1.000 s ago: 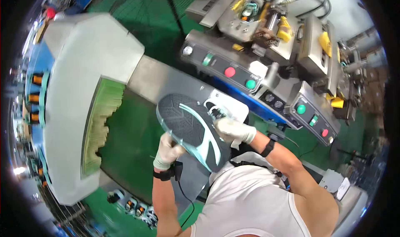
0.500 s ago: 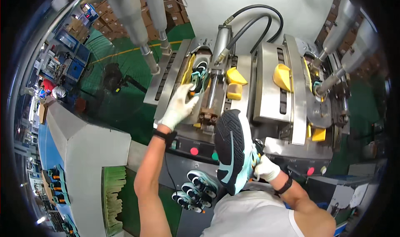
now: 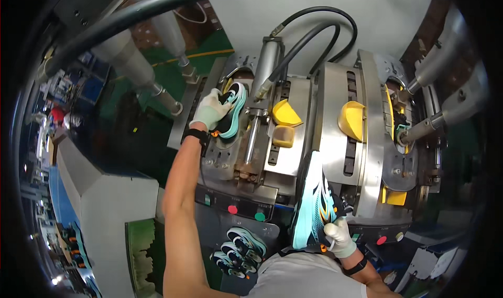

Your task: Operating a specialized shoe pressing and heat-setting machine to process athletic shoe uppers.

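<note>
My gloved left hand (image 3: 211, 110) is closed on a black-and-turquoise sports shoe (image 3: 237, 108) at the left station of a metal pressing machine (image 3: 335, 101). That shoe leans on its side, its pale turquoise midsole facing right. Close to my body, my gloved right hand (image 3: 340, 239) grips a second sports shoe (image 3: 312, 206) by its heel end. This one is turquoise and white with black and orange parts, and its toe points away from me. Both hands wear white gloves, with black bands at the wrists.
Yellow pads (image 3: 287, 113) sit between the stations, another yellow block (image 3: 352, 121) on the right. Coloured buttons line the front panel (image 3: 236, 206). Several shoes (image 3: 240, 251) rest on a lower shelf. Thick metal cylinders (image 3: 126, 62) and a dark hose (image 3: 157, 9) overhang the left side.
My left hand has taken hold of the shoe at the left station and lifted and tilted it. The right hand's shoe has turned from showing its sole to showing its side.
</note>
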`<state>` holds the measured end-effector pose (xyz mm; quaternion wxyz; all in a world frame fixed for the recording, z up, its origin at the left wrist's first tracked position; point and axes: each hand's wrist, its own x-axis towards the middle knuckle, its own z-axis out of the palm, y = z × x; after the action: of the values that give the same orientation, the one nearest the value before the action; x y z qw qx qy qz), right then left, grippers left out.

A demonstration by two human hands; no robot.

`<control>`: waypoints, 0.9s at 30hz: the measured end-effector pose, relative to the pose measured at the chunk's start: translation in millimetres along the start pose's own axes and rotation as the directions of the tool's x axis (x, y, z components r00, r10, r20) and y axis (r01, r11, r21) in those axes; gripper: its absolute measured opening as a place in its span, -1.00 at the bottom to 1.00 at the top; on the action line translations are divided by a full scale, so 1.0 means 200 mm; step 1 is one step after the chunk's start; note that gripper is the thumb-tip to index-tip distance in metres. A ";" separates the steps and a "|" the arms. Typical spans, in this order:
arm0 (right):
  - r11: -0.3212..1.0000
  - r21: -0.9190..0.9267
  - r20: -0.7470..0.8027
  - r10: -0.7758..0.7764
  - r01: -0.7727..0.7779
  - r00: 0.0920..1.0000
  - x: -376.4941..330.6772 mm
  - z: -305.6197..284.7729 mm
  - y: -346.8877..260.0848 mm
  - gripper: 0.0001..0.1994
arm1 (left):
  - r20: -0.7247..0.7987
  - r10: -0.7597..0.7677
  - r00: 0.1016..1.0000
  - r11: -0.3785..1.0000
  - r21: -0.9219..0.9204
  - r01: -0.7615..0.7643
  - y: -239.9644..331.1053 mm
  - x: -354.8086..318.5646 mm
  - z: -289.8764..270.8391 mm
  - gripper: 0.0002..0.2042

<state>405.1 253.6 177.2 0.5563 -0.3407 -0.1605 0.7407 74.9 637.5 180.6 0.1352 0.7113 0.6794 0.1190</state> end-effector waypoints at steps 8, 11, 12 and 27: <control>0.992 -0.125 0.111 -0.015 0.029 0.994 0.34 0.48 0.13 -0.44 | -0.464 -0.034 0.885 0.928 -0.343 -0.144 -0.29 -1.35 -0.42 -0.63; 0.989 -0.120 0.166 -0.062 0.083 0.984 0.81 0.65 0.23 -0.63 | -0.401 -0.297 0.867 0.855 -0.515 0.055 -0.48 -1.92 -0.30 -0.64; 0.990 -0.103 0.167 0.109 -0.093 0.980 1.00 0.69 0.27 -0.74 | -0.334 -0.410 0.849 0.813 -0.555 0.174 -0.55 -2.12 -0.26 -0.64; 0.069 -0.988 -0.155 -0.514 -0.140 0.844 2.24 0.79 0.71 -0.79 | 0.021 -0.996 -0.082 -0.071 -0.740 0.669 -0.59 -3.76 0.82 -0.50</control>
<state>129.3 648.6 57.2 0.2952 -0.7659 -0.5163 0.2443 -13.2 -114.4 -3.7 0.1660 -0.0930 0.9051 0.3802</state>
